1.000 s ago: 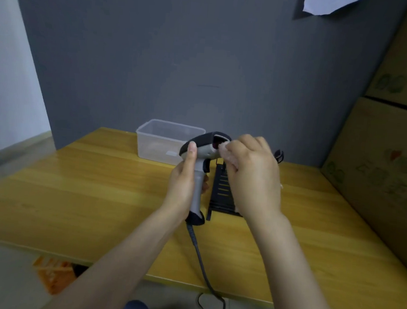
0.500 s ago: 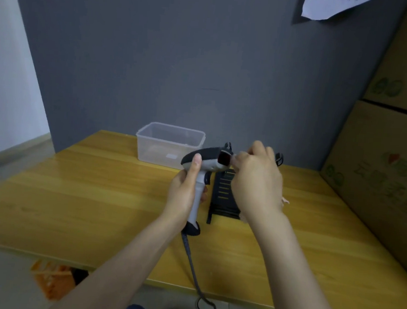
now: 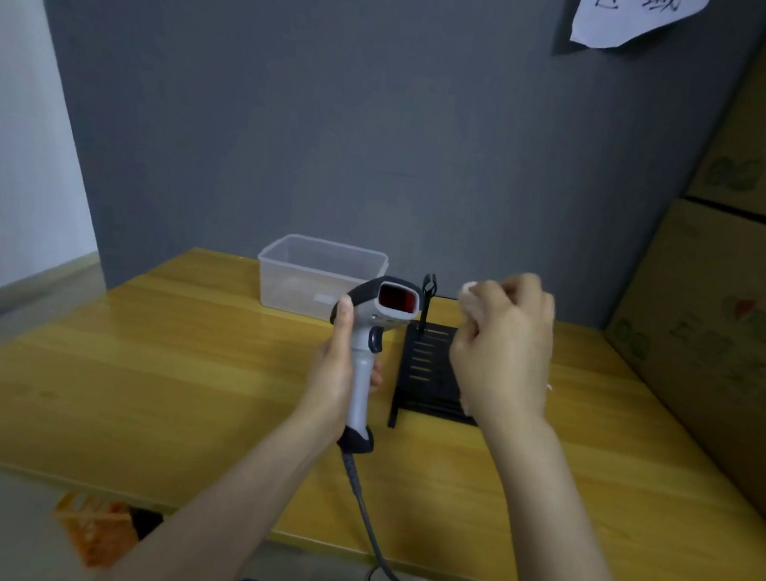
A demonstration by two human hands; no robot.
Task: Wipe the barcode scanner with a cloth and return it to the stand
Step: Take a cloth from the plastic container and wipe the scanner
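Grey barcode scanner point(image 3: 363, 343) gripped upright by the left hand point(image 3: 335, 373), red window facing back. Right hand point(image 3: 502, 350) clenched on a white cloth point(image 3: 467, 289), just beside it. Black stand point(image 3: 425, 367) on tabletop point(image 3: 182, 366).

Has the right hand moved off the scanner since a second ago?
Yes. The right hand, cloth in its grip, has pulled right off the scanner window; it now sits over the stand.

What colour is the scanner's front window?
Red, framed in black, on the barcode scanner; clearest in the head view.
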